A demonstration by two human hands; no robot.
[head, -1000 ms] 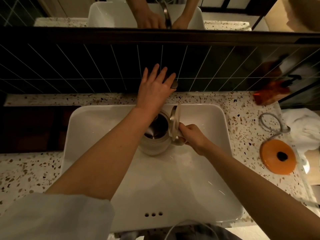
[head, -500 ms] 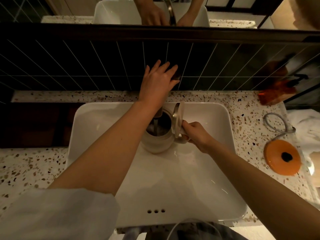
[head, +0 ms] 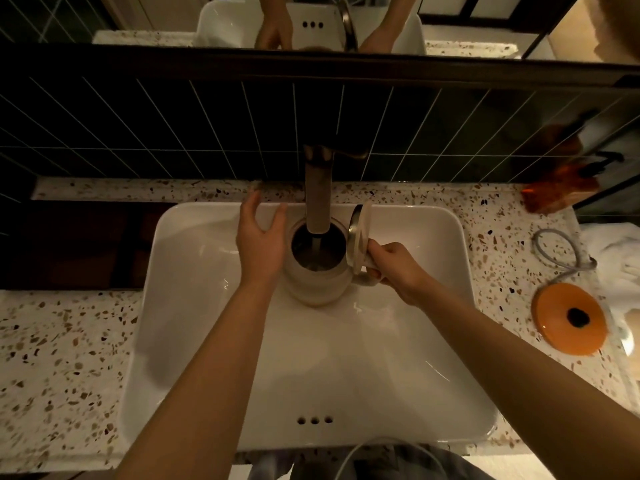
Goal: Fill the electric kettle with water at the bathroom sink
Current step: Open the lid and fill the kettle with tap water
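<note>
A cream electric kettle [head: 313, 282] stands in the white sink basin [head: 194, 306] with its lid [head: 358, 237] flipped up on the right. The faucet spout [head: 318, 192] reaches out from the tiled wall over the kettle's mouth, and a thin stream of water runs into it. My right hand [head: 391, 268] grips the kettle's handle. Fingers spread, my left hand [head: 259, 240] rests open beside the kettle's left wall; I cannot tell if it touches it.
An orange kettle base [head: 569, 318] with its grey cord [head: 557, 251] lies on the terrazzo counter [head: 69, 341] at the right, next to a white cloth [head: 620, 261]. An orange bottle [head: 561, 188] stands by the dark tiled wall. A mirror runs above.
My left hand has come down from the faucet handle at the wall to the kettle's left side. Water now runs from the spout into the kettle. My right hand keeps its hold.
</note>
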